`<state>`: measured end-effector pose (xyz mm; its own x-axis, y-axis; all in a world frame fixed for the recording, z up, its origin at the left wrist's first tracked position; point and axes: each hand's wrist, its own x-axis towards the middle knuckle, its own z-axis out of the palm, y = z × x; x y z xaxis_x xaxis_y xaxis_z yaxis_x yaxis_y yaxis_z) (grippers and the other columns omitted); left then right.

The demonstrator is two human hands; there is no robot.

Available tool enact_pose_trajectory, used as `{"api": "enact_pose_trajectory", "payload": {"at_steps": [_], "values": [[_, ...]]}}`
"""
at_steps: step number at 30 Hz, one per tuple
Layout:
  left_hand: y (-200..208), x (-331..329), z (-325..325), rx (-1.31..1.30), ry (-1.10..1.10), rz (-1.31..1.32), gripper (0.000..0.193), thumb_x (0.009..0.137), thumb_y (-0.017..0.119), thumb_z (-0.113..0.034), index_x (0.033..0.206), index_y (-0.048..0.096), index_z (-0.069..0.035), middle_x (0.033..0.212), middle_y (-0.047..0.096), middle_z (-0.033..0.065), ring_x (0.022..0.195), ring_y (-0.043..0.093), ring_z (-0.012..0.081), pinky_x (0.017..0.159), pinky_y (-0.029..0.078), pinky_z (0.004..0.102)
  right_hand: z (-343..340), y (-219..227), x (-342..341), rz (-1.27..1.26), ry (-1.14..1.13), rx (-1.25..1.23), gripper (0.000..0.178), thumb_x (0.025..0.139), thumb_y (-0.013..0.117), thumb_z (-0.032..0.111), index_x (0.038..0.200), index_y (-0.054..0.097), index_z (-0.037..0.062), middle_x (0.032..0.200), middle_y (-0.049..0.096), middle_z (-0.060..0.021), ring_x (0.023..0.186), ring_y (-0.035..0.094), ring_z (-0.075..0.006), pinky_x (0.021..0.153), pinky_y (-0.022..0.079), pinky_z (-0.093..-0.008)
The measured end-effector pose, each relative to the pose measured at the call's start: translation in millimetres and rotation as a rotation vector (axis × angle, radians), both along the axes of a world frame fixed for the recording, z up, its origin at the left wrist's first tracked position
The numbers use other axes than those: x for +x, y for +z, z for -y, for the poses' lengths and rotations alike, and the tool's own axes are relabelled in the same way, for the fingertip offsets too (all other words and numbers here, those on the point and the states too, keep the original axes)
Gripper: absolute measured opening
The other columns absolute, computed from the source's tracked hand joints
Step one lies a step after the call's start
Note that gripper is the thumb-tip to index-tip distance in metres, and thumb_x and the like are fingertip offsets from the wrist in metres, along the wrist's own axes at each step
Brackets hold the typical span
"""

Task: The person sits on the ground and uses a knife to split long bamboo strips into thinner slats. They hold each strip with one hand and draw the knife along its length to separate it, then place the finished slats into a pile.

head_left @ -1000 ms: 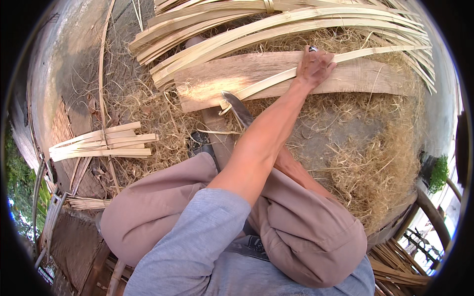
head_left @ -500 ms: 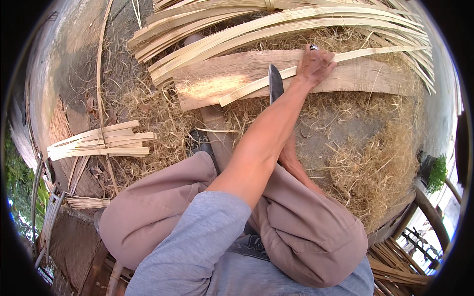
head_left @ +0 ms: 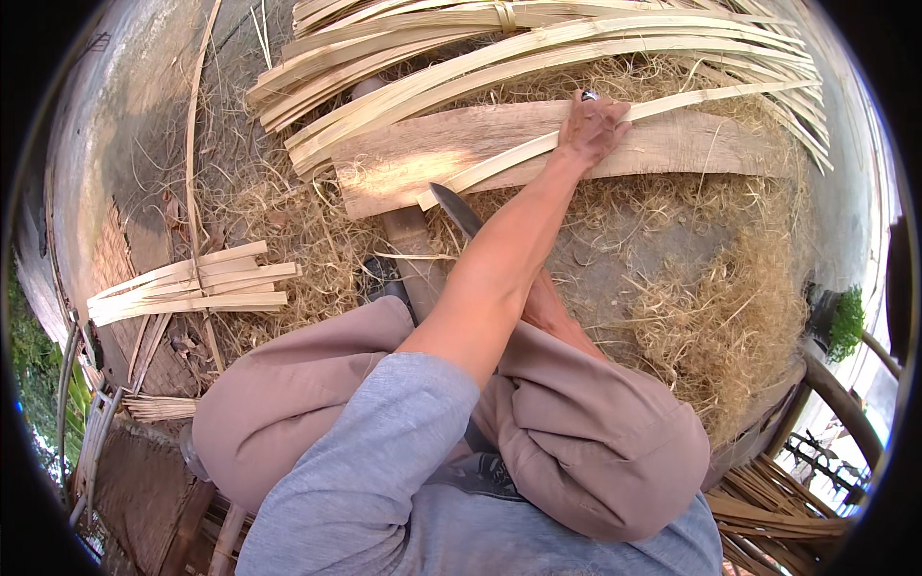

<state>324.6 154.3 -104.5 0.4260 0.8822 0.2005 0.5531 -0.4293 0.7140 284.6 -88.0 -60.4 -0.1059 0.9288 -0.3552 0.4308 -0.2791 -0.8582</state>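
Note:
My left hand (head_left: pixel 594 132) is closed round a pale bamboo strip (head_left: pixel 514 156), pressing it against a broad wooden board (head_left: pixel 403 144). Toward the lower left, the strip's cut end juts past the board's near edge. Under my left arm passes my right forearm (head_left: pixel 557 312); its hand is hidden there. Out from behind my left forearm pokes a dark knife blade (head_left: pixel 453 207), its tip beside that cut end. The handle cannot be seen, but the blade lines up with my hidden right hand.
Long split bamboo strips (head_left: pixel 432 77) lie in a bundle beyond the board. Curly shavings (head_left: pixel 715 317) cover the ground at right. Shorter strips (head_left: pixel 192 283) are stacked at left. A round pole (head_left: pixel 411 245) runs under the board, between my bent legs.
The knife blade has swung left and toward me, from the middle of the strip to its cut end. My left hand keeps its hold on the strip; the whole view has shifted slightly.

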Motion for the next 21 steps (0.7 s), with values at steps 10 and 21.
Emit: {"api": "enact_pose_trajectory", "payload": {"at_steps": [10,21], "values": [[8.5,-0.4,-2.5,-0.111,-0.058,-0.07,0.034,0.106,0.052,-0.042,0.132,0.055,-0.021,0.115,0.067,0.0084,0.119,0.065,0.0298,0.127,0.024,0.0552,-16.9,5.2,9.6,-0.151,-0.093,-0.14,0.031,0.093,0.07,0.018,0.104,0.069,-0.0105,0.082,0.074,-0.0193,0.073,0.07,-0.0178,0.064,0.055,-0.0376],[11.3,0.0,0.9,0.003,0.007,0.039,0.032,0.098,0.069,-0.028,0.121,0.057,-0.009,0.1,0.076,0.0117,0.094,0.073,0.0287,0.116,0.033,0.069,-26.5,21.3,-9.3,-0.157,-0.104,0.163,0.022,0.098,0.063,0.013,0.105,0.07,-0.0068,0.078,0.073,-0.0114,0.071,0.069,-0.0163,0.063,0.055,-0.0362]]}}
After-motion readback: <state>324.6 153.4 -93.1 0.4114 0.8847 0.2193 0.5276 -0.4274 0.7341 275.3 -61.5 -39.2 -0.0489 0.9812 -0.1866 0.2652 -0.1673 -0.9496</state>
